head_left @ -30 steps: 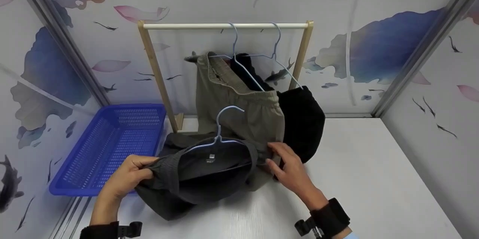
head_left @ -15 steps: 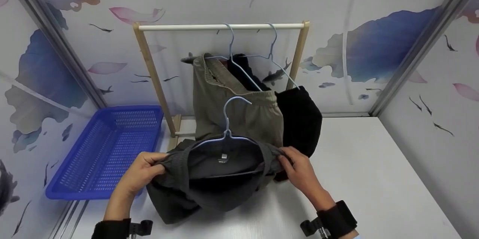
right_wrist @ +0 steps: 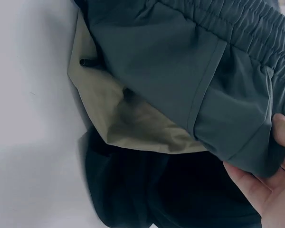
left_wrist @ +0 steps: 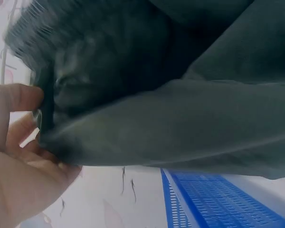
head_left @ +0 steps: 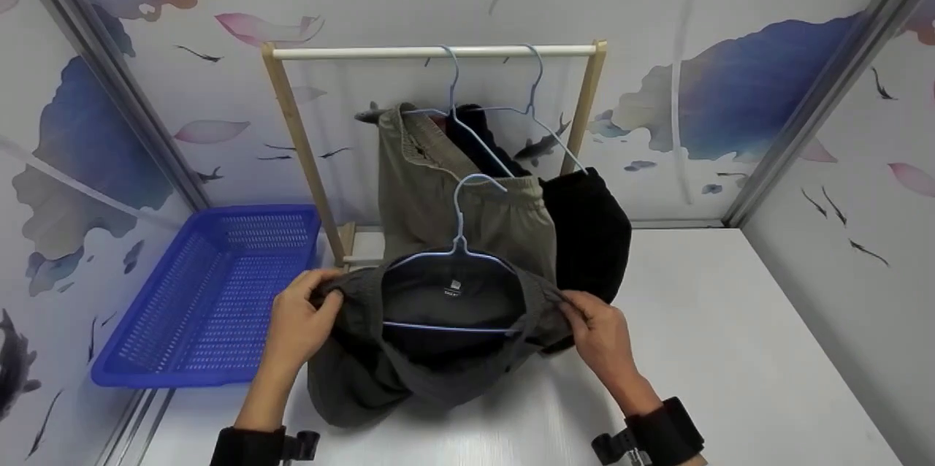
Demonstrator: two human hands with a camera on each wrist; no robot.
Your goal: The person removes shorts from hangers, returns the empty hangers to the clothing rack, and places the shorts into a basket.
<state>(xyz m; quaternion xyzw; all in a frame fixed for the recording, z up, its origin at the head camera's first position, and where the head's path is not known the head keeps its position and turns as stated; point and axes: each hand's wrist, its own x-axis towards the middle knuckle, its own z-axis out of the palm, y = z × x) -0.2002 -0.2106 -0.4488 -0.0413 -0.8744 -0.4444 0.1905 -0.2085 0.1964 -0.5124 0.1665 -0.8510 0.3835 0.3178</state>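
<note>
Dark grey elastic-waist pants (head_left: 445, 371) are stretched between both hands above the white table, waistband opening upward. A light blue wire hanger (head_left: 459, 228) sits inside the waist, its hook standing up and its lower bar crossing the opening. My left hand (head_left: 301, 316) pinches the left side of the waistband between thumb and fingers; the left wrist view shows the cloth (left_wrist: 133, 128) draping from that grip. On the opposite side, my right hand (head_left: 599, 327) pinches the fabric, as the right wrist view also shows with thumb and fingers (right_wrist: 249, 185) on the grey cloth.
Behind stands a wooden rack with a white rail (head_left: 350, 53). Khaki pants (head_left: 416, 188) and a black garment (head_left: 588, 232) hang from it on blue hangers. A blue plastic basket (head_left: 146, 349) stands at the left on the white table (head_left: 716, 349).
The grey pants and hanger have moved right and up toward the rack, both hands going along. My right hand has gone from touching the waistband's side to pinching it.
</note>
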